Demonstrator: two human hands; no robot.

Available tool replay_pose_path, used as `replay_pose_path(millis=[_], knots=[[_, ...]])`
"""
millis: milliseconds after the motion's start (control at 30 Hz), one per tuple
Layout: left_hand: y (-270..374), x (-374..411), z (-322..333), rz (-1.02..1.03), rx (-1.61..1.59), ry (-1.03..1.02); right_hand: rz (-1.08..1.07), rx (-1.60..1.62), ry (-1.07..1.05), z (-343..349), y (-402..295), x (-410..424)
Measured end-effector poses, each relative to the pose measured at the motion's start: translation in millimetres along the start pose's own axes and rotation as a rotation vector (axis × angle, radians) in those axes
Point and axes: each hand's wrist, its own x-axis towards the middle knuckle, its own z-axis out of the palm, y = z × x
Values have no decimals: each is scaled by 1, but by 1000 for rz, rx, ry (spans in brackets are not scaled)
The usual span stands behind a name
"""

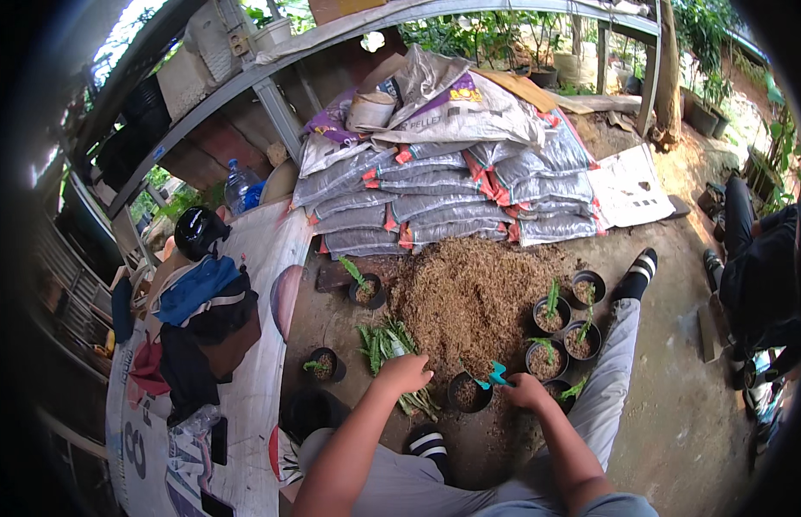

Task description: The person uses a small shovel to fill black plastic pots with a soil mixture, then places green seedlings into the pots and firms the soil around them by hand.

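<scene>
My right hand (527, 391) grips a small turquoise hand trowel (497, 374). Its blade is at the right rim of a black plastic pot (464, 406) partly filled with brown growing medium. My left hand (407, 373) hovers left of that pot, beside a bundle of green fern fronds (381, 346) whose cut stems (418, 406) trail towards me. Whether its fingers hold anything is hidden. Beyond both hands rises a heap of loose brown coarse medium (471, 291). To its right several black pots (548, 315) stand close together, most with a fern cutting upright or leaning in them.
Two potted cuttings stand left, one pot (367, 292) by the heap and another pot (325, 366) nearer. A dark bucket (313, 413) sits by my leg. Stacked sacks (452, 200) rise behind. A banner-covered surface (258, 388) bears clothes and a helmet (199, 231). Another person (765, 271) sits right.
</scene>
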Motion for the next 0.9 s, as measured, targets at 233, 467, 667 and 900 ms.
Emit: replay_pose_path(millis=[233, 467, 667, 900], knots=[[-29, 31, 100, -112, -111, -241, 16, -390, -291, -13, -28, -16], [16, 34, 137, -324, -129, -66, -364, -199, 126, -34, -56, -44], [26, 51, 161, -413, -239, 138, -460, -4, 380, -92, -65, -92], [-1, 125, 168, -312, -421, 258, -357, 97, 428, -59, 9, -98]])
